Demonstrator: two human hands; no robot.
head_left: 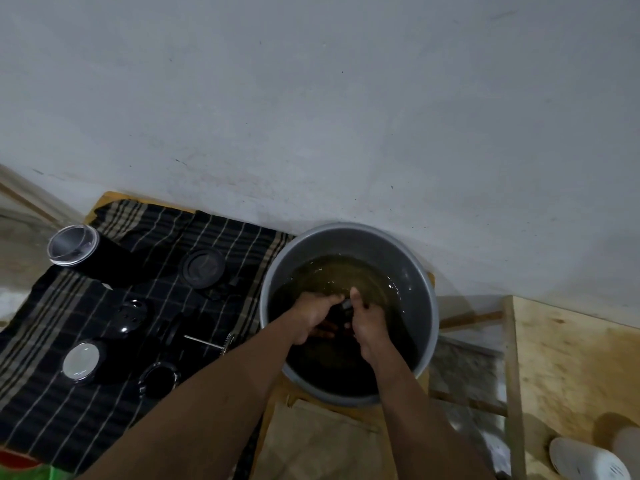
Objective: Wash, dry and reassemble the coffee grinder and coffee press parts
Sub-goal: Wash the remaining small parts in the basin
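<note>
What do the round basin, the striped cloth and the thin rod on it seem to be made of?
The basin: probably metal, matte grey, judging by its thin rim and dull sheen. The cloth: woven fabric, dark with tan stripes; it creases and folds. The rod: likely polished metal, since it glints silver.

Basin [420,306]: one. Striped cloth [214,233]: one. Lidded cylinder [71,245]: one. Round lid [202,268]: one. Domed cap [130,315]: one. Plunger rod [204,342]: one. Silver-topped disc [81,362]: one. Black ring [159,375]: one. Small dark part [347,304]: one.
</note>
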